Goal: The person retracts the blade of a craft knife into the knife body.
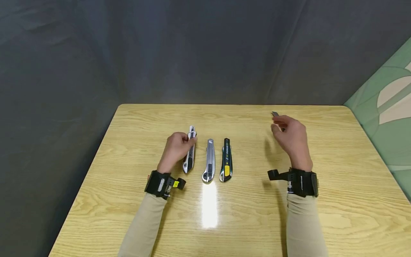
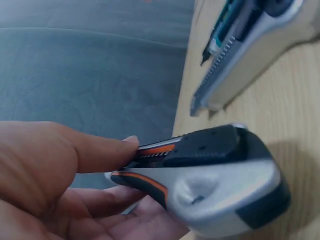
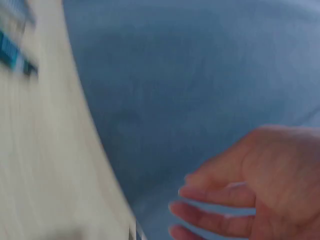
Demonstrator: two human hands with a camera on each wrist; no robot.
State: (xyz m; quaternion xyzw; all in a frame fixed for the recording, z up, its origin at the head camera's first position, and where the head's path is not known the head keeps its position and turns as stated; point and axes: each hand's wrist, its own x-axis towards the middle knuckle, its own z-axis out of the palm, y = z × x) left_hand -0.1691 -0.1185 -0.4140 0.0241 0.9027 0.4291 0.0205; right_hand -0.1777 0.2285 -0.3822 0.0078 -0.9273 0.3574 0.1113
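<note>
My left hand [image 1: 177, 148] grips a box cutter [image 1: 190, 153] with a silver, black and orange body. In the left wrist view the box cutter [image 2: 215, 190] sits between thumb and fingers, its rounded end towards the camera. To its right lie a silver box cutter [image 1: 209, 160] and a dark green box cutter [image 1: 226, 160] with a yellow slider. My right hand [image 1: 290, 137] hovers at the back right, fingers loosely bent. In the right wrist view nothing shows between its fingers [image 3: 215, 220]. Beyond it a grey tip [image 1: 275, 114] shows; the hand hides most of that object.
The wooden table [image 1: 340, 160] reaches back to a dark curtain [image 1: 205, 53]. A green patterned panel [image 1: 385, 107] stands along the right side. A small red bit [image 1: 148, 177] shows beside the left wrist strap.
</note>
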